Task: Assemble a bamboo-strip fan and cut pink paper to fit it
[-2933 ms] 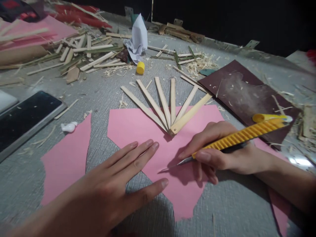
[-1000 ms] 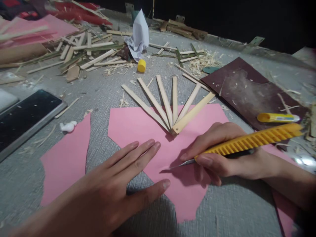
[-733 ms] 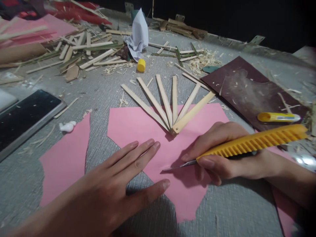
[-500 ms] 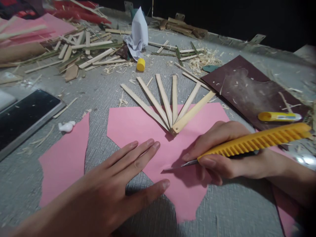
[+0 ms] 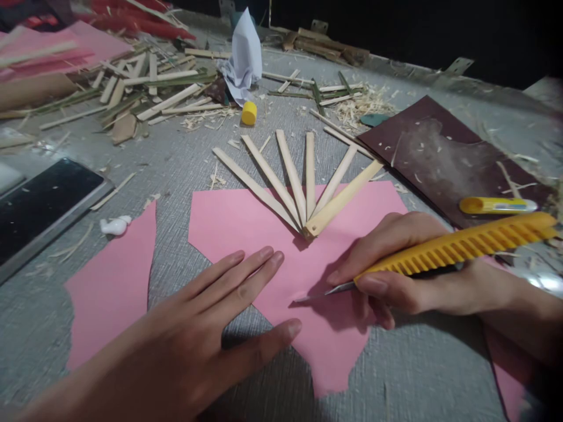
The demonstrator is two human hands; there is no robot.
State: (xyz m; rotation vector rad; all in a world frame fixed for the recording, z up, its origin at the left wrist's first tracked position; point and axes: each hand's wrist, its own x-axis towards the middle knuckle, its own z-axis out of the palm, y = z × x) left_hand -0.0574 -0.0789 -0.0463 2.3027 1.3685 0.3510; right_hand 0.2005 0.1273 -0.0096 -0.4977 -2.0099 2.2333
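My right hand grips a yellow utility knife, its thin blade slanting down to the left. The blade's tip is at the surface of a cut sheet of pink paper; whether it pierces the paper I cannot tell. Spread flat, my left hand rests its fingertips on the paper's left part, with the thumb near its lower left edge. Above both hands, a fan of several bamboo strips lies over the paper, the strips meeting at a pivot near its middle.
At left are a phone, a torn pink piece and a white earbud. A dark maroon board bearing a yellow glue stick lies at right. Bamboo scraps, crumpled white paper and a yellow cap lie behind.
The view has shifted very slightly. Both hands keep almost the same pose, and the knife tip has moved barely, if at all, across the paper.
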